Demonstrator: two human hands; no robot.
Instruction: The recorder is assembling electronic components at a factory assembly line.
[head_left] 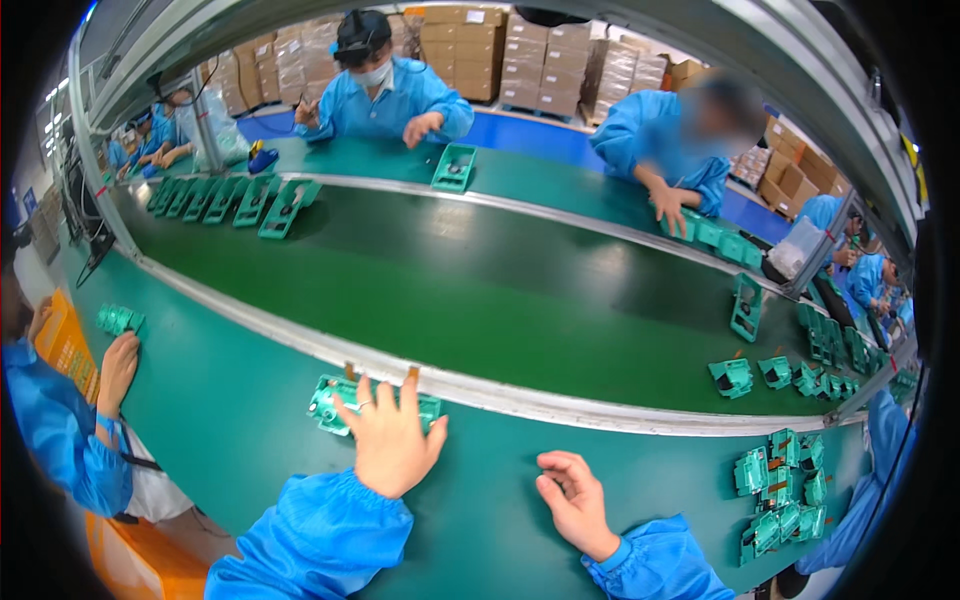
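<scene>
My left hand (392,440) lies palm down with its fingers spread over a green plastic housing (328,402) at the near edge of the metal rail. The hand covers the middle of the housing; both ends show. Its fingertips reach small brown strips at the rail, and whether they press on the housing I cannot tell. Over the green table my right hand (578,505) is half curled, thumb apart from the fingers, with nothing visible in it. To its right several green housings (778,490) sit in a cluster, some with brown strips.
Beyond the metal rail (500,395) runs a dark green conveyor belt (430,270) with green housings along both ends. At left a co-worker's hand (118,370) touches another green part (120,320). Two people in blue work across the belt. A metal frame (200,120) stands around the line.
</scene>
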